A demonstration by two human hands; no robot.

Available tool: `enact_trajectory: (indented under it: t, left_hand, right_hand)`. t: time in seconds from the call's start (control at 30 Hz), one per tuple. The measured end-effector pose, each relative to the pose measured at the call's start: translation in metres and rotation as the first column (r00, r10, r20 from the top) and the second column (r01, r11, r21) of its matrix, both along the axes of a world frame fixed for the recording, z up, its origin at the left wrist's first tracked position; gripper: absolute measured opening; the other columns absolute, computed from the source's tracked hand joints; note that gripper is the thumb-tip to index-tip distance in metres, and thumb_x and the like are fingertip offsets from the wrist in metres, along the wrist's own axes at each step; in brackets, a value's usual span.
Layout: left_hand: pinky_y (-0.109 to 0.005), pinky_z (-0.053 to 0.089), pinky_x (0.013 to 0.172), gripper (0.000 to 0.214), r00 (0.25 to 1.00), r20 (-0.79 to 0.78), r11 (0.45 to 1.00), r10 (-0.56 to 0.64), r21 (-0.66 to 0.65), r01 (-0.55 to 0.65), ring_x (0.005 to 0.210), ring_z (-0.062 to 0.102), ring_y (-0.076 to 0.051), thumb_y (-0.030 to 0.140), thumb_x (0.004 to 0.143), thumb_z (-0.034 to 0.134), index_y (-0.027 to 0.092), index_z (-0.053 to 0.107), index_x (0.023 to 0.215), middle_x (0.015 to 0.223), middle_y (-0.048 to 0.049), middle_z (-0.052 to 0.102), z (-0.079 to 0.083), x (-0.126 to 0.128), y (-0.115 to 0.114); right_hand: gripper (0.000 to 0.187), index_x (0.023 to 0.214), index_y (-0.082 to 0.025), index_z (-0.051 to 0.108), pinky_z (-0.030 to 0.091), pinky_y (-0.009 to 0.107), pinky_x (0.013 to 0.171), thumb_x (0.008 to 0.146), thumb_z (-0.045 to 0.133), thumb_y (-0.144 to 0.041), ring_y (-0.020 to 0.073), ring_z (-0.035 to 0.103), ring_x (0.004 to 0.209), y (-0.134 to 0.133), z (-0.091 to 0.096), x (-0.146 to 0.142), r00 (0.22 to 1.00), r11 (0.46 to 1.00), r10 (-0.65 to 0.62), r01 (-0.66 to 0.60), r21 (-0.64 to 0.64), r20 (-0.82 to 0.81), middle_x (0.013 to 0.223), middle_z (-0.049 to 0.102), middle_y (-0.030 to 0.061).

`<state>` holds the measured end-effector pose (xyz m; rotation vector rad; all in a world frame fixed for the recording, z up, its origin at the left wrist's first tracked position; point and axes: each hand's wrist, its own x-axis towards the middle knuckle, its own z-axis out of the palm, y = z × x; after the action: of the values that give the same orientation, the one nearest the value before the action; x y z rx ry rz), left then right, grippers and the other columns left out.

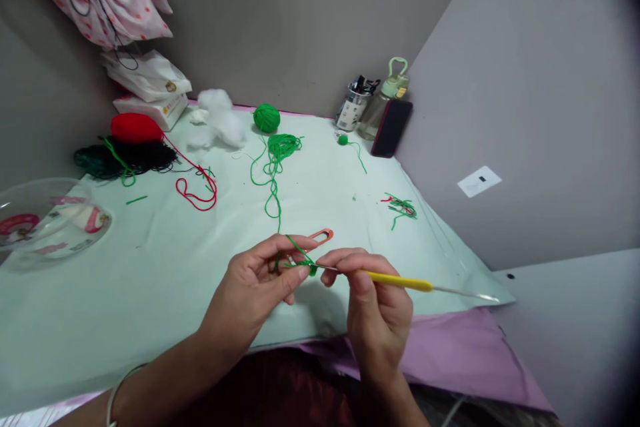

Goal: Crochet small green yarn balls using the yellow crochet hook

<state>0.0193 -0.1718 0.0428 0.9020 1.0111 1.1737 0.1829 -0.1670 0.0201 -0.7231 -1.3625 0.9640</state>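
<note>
Between thumb and fingers, my left hand [260,273] pinches a small piece of green crochet work [313,269]. Green yarn [279,217] runs from over its fingers back to a loose green skein [284,145] and a green ball of yarn [267,118]. My right hand [377,293] grips a crochet hook [400,280] with a yellow handle, its metal tip touching the green piece. The hook's other metal end sticks out to the right. An orange stitch marker [323,236] shows just beyond my left fingertips; its lower part is hidden behind them.
Red yarn [135,127] rests on dark yarn [135,157] at left, beside a clear plastic container [55,227]. White stuffing [220,120] lies at the back. A phone [393,128] leans by a bottle [375,113] and pen holder [353,107]. Yarn scraps [401,207] lie right.
</note>
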Motion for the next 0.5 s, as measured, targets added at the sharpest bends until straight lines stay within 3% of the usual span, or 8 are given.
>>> enact_trajectory:
  t: [0.13,0.27,0.5]
  left_hand:
    - [-0.017,0.044,0.052,0.018,0.991,-0.106,0.995,0.082,0.066,-0.076,0.061,0.049,-0.009,0.019,0.083,0.079,0.031,0.083,0.096,0.082,0.0020,0.065,0.0031,0.0009,-0.0010]
    - [-0.018,0.041,0.049,0.017,0.978,-0.167,0.987,0.126,0.120,-0.107,0.055,0.047,-0.006,0.019,0.082,0.079,0.030,0.083,0.095,0.080,0.0026,0.063,0.0044,0.0016,-0.0007]
    - [-0.018,0.034,0.046,0.026,0.987,-0.141,0.991,0.080,0.122,-0.063,0.051,0.041,-0.006,0.013,0.082,0.073,0.030,0.081,0.099,0.070,0.0051,0.058,0.0023,0.0017,-0.0023]
  right_hand:
    - [0.026,0.112,-0.024,0.069,0.055,0.038,0.080,0.104,0.047,-0.012,0.0202,0.068,0.095,-0.0049,0.0015,0.0035,0.984,0.987,-0.051,0.023,0.160,0.171,0.106,0.074,0.0060]
    - [0.028,0.119,-0.023,0.066,0.056,0.039,0.083,0.101,0.049,-0.009,0.0205,0.068,0.101,-0.0059,0.0000,0.0043,0.966,0.965,-0.083,0.018,0.261,0.243,0.110,0.074,0.0064]
    - [0.028,0.115,-0.021,0.066,0.057,0.037,0.082,0.102,0.045,-0.007,0.0190,0.069,0.098,-0.0049,-0.0003,0.0037,0.977,0.972,-0.076,0.029,0.235,0.197,0.109,0.073,0.0060]
